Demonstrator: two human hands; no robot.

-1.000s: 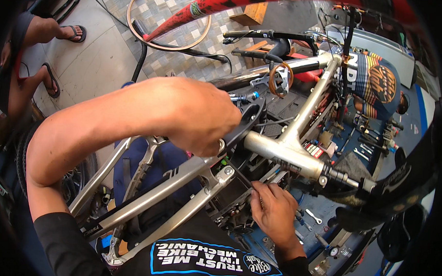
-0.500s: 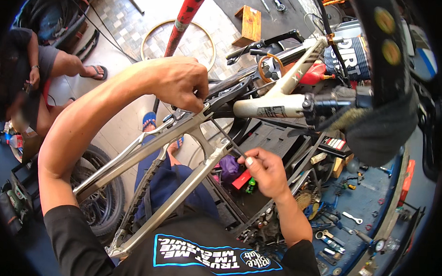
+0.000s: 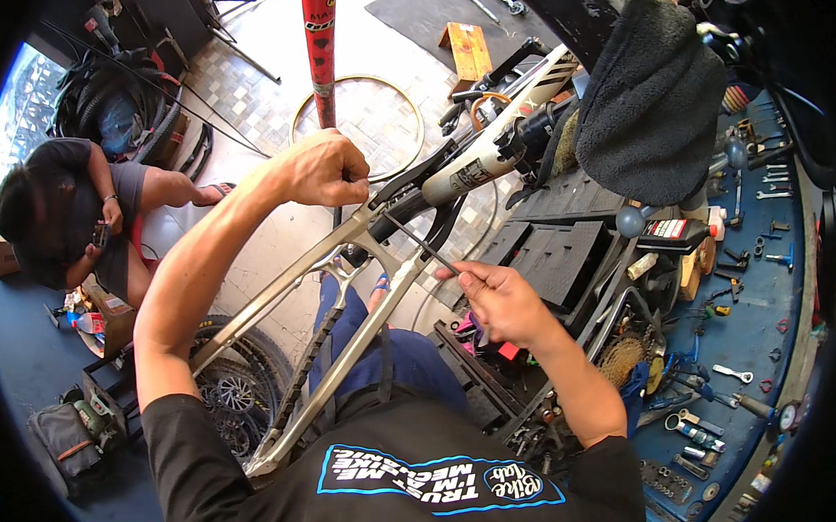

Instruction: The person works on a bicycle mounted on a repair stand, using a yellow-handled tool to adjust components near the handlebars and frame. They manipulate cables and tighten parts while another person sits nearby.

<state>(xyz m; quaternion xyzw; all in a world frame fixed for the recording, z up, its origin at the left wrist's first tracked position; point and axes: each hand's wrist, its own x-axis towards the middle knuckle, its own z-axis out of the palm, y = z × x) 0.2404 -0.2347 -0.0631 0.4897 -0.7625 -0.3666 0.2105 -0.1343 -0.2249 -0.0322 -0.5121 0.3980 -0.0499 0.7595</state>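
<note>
Dark blue flooring [image 3: 14, 348] lay along the left edge, where a grey fabric bag with an orange zip [image 3: 66, 447] rested. Just above it, a seated co-worker in dark clothes [image 3: 66, 193] bent over a small dark object [image 3: 99, 235] in both hands, with coiled black rubber tyres [image 3: 111, 98] heaped behind. Nearer the middle, a black-tyred bicycle wheel [image 3: 238, 393] showed beneath the left arm.

Bare and curled into a fist, the left hand [image 3: 327, 170] was at the upper end of a silver metal bicycle frame section [image 3: 292, 298]; whether the fingers gripped anything could not be told. Behind that hand rose a scuffed red tube [image 3: 318, 50]. Between the two hands, the frame section slanted down to the lower left, in front of the person's torso. From it a thin, straight, dark metal rod [image 3: 417, 236] reached rightward into the right hand [image 3: 504, 305], which held its end between thumb and bent fingers.

Farther right hung a thick charcoal cloth [image 3: 651, 99], above a golden toothed cassette [image 3: 624, 360]. Last came a long blue work surface [image 3: 757, 310], strewn with tools, among them a silver spanner [image 3: 733, 374].
</note>
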